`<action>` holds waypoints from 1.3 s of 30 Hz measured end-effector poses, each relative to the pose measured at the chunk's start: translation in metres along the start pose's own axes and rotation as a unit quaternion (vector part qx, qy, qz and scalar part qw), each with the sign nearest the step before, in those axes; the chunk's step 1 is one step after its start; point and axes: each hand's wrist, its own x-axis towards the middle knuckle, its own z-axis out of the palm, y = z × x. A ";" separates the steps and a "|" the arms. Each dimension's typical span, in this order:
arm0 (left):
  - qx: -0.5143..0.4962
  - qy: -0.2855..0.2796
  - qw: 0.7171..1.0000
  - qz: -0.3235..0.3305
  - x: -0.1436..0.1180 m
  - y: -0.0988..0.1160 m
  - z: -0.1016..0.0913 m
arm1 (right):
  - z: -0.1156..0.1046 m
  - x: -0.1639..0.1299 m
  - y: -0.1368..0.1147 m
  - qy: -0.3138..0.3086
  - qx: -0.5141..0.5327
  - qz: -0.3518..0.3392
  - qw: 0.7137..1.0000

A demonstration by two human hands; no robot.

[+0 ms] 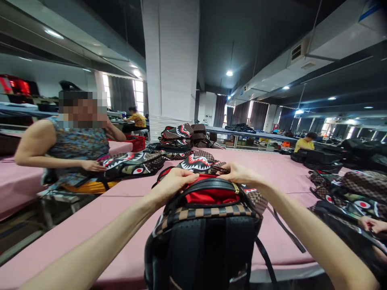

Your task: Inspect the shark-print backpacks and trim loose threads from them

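Observation:
A black backpack [208, 245] with a brown checkered top stands upright before me, its back panel and strap side facing me. Its top is unzipped, and red lining [211, 196] shows inside. My left hand [181, 178] is closed on the far left edge of the opening, thumb and fingers pinching it. At the right edge my right hand [234, 173] also grips the rim, near a gold zipper pull. A dark strip shows by its fingertips; I cannot make out what it is. Just beyond lies a checkered bag with a shark-mouth print [196, 160].
The backpack is on a pink-covered table [127, 229]. At left a seated person handles a camouflage shark-mouth bag [136, 164]. Stacked bags [178, 135] stand near the pillar [172, 60]. More bags [363, 201] pile up at right, where another person's hands [373, 224] show.

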 end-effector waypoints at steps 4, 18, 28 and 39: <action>-0.079 0.003 0.997 -0.027 0.002 0.000 0.004 | -0.018 -0.003 -0.001 -0.006 -0.101 0.019 0.995; 0.018 0.046 0.998 -0.034 -0.008 0.002 0.007 | 0.001 0.001 0.035 0.061 0.145 0.078 0.984; 0.386 -0.186 0.896 0.116 -0.050 0.038 0.049 | 0.009 -0.003 0.032 0.053 0.187 0.042 0.980; 0.298 -0.298 0.907 0.013 0.019 0.032 0.028 | 0.005 -0.048 0.052 0.318 0.155 -0.016 0.935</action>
